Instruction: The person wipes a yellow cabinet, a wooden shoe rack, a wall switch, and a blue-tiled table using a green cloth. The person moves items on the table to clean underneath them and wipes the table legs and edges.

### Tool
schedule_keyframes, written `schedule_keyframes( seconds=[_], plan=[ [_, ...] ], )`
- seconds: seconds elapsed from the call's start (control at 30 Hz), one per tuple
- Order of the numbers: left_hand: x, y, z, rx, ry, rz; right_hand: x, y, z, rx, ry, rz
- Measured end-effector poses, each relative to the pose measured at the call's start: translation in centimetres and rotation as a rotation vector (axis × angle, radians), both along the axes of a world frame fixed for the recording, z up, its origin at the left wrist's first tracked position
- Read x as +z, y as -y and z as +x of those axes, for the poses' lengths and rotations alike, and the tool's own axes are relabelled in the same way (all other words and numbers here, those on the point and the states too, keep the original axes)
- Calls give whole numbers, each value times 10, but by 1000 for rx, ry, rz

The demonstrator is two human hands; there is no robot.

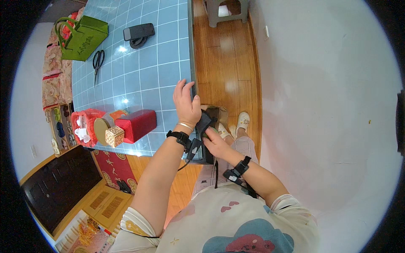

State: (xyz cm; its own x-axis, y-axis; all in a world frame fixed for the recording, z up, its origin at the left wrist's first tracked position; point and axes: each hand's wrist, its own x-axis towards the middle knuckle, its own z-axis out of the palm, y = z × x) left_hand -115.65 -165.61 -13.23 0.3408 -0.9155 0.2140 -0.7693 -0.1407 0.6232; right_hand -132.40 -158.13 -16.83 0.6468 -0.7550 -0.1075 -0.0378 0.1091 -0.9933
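Observation:
My left hand [187, 107] is over the near edge of a blue tiled-pattern table [169, 74], fingers apart and holding nothing. Just below its wrist is a dark grey, soft-looking item [203, 121], whose exact kind I cannot tell. My right hand [217, 142] has its fingers on the lower end of this item, seemingly gripping it beside the table edge. A bit of green shows by those fingers, and the fingertips are partly hidden. Both wrists wear black straps with small devices.
On the table stand a red box [140, 125] with a gold cap [115, 136], a red plastic bag [85, 115], black scissors [98, 61], a phone [139, 31] and a green felt bag [85, 36]. A grey stool [213, 17] is on the wood floor, beside a white wall [316, 95].

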Motion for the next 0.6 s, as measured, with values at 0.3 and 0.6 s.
schedule_keyframes(
  seconds=[0.3, 0.6],
  plan=[
    [4, 0, 0, 18, -16, 22, -11, 36, 50, 211, -161, 80],
    [4, 9, 2, 154, -199, -52, -37, 32, 54, 26, 128, 478]
  ],
)
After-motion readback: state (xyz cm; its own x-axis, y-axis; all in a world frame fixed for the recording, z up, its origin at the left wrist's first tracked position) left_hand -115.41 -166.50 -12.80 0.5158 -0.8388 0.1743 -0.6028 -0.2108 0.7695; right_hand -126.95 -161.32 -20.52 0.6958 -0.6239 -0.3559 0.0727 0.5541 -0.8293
